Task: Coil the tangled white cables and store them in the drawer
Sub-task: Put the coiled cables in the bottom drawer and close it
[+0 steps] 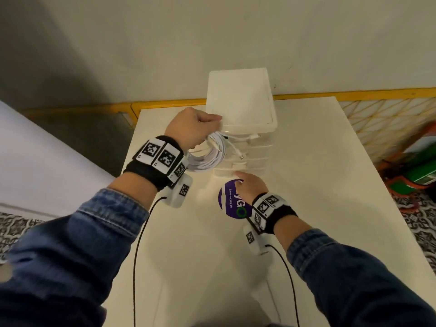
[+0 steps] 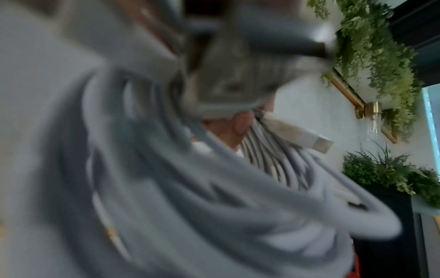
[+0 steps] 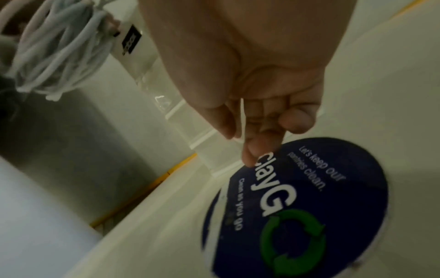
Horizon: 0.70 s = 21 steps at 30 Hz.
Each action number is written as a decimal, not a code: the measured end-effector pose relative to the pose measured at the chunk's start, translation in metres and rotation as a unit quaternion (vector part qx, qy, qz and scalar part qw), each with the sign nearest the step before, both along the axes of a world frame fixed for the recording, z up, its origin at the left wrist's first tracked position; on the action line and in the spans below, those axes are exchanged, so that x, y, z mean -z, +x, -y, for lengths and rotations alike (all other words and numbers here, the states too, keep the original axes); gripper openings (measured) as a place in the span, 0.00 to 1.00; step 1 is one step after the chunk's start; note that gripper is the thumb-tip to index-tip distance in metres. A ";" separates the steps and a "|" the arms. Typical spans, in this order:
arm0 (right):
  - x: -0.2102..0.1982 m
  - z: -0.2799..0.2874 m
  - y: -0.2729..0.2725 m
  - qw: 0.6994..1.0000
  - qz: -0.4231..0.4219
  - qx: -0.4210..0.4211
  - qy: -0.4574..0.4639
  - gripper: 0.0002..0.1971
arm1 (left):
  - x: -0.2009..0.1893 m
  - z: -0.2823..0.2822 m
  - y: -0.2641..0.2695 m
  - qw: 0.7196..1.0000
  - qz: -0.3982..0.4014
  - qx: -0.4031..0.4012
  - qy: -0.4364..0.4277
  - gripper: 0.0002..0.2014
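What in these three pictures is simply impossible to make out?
- Head view: the left hand covers the part of the cable coil it grips.
- Head view: the right hand hides part of the round sticker and its own fingertips at the drawer unit; whether any drawer is open is unclear.
- Left wrist view: the cables are motion-blurred, so strands cannot be counted.
- Right wrist view: the palm blocks the drawers.

Three views: one head-worn, two wrist-worn.
Head camera looks steeply down on the white table and drawer unit. Left wrist camera sits pressed close to the cable coil, blurred, facing a planted wall. Right wrist camera looks along the palm, close above the round sticker, shared with the head view.
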State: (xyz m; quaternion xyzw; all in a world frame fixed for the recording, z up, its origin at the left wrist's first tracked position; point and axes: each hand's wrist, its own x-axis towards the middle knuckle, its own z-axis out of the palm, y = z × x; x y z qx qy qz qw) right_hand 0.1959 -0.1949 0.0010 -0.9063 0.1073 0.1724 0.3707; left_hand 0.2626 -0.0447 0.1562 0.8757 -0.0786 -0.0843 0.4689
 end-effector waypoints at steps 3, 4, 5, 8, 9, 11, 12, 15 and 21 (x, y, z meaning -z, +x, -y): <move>-0.003 0.006 0.001 0.994 -0.003 -0.045 -0.095 0.24 | 0.008 0.003 -0.001 1.000 -0.008 -0.014 -0.016 0.12; -0.004 0.007 -0.001 0.992 0.003 -0.050 -0.115 0.24 | 0.009 0.003 -0.001 1.000 -0.006 -0.019 -0.020 0.11; -0.005 0.008 -0.002 0.990 0.007 -0.055 -0.132 0.25 | 0.010 0.003 -0.001 1.000 -0.003 -0.022 -0.021 0.11; -0.008 0.006 -0.005 0.984 0.011 -0.073 -0.160 0.26 | 0.009 0.004 -0.002 0.999 0.008 -0.029 -0.018 0.10; -0.009 0.004 -0.006 0.984 0.012 -0.072 -0.162 0.25 | 0.010 0.004 -0.002 0.999 0.011 -0.033 -0.017 0.09; -0.009 0.001 -0.009 0.985 0.009 -0.065 -0.157 0.25 | 0.010 0.005 -0.004 0.999 0.015 -0.038 -0.014 0.09; -0.009 -0.001 -0.013 0.986 0.010 -0.064 -0.154 0.24 | 0.011 0.006 -0.004 0.999 0.019 -0.041 -0.012 0.09; -0.007 -0.005 -0.030 0.984 0.018 -0.074 -0.160 0.23 | 0.013 0.007 -0.004 0.999 0.026 -0.046 -0.012 0.10; -0.004 -0.011 -0.071 0.986 0.028 -0.073 -0.145 0.23 | 0.017 0.009 -0.006 0.998 0.042 -0.052 -0.005 0.12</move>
